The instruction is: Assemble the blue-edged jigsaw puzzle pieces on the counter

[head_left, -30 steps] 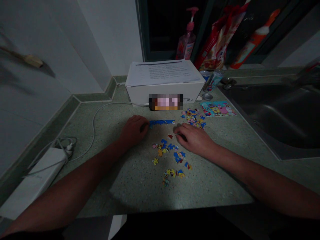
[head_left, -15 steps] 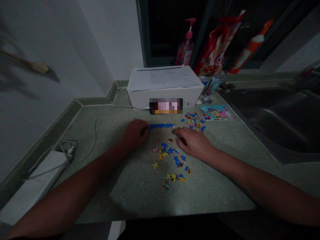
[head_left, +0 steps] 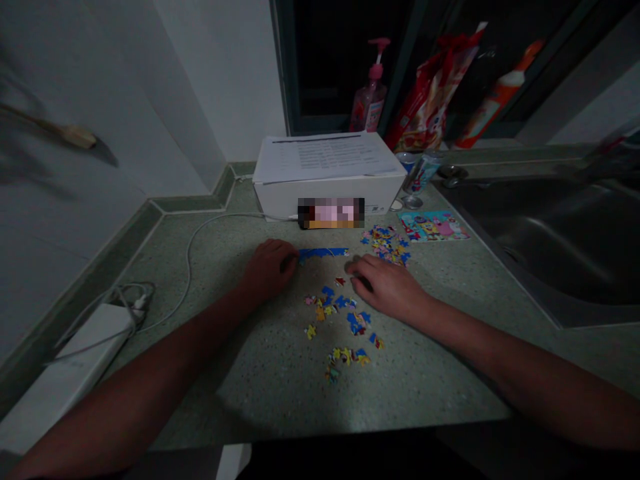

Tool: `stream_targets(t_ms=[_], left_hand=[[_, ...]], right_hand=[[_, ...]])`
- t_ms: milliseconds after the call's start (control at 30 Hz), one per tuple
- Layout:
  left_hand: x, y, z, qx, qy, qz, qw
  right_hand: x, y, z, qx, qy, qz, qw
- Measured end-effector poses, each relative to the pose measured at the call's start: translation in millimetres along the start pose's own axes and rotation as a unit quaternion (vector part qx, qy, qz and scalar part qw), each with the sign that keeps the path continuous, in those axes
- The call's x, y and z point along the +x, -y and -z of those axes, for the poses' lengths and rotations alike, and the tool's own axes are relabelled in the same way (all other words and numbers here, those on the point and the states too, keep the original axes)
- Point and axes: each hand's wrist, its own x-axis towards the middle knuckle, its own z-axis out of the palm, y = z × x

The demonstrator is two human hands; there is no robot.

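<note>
A narrow row of joined blue jigsaw pieces (head_left: 323,253) lies flat on the counter. At its left end rests my left hand (head_left: 271,267), its fingers curled in and the tips against the strip. My right hand (head_left: 385,283) lies low on the counter just past the strip's right end, fingers bent and thumb apart, with nothing visible between them. Below the strip, a small red and white piece (head_left: 340,282) sits near my right thumb. Several loose jigsaw pieces (head_left: 358,323) are scattered nearer to me, and a denser pile of pieces (head_left: 384,240) lies behind my right hand.
A colourful cartoon picture card (head_left: 434,227) lies by the sink (head_left: 560,247). Behind the strip, a phone (head_left: 331,214) leans on a white box (head_left: 330,173). Its cable runs left to a power strip (head_left: 90,347). Cans (head_left: 423,172) stand beside the box.
Both hands and the pieces keep nearly the same places. The whole view shifts very slightly, and my right fingers look a touch more drawn in.
</note>
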Motion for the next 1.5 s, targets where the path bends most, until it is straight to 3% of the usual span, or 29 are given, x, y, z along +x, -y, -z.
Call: stream_targets(t_ms=[800, 1500], left_hand=[[0.4, 1.3, -1.1, 0.014, -0.003, -0.01, 1.0], [0.2, -0.2, 0.6, 0.009, 0.007, -0.003, 1.0]], right_hand=[[-0.8, -3.1, -4.4, 0.011, -0.024, 0.0, 1.0], [-0.3, -1.4, -1.4, -0.005, 0.002, 0.001, 1.0]])
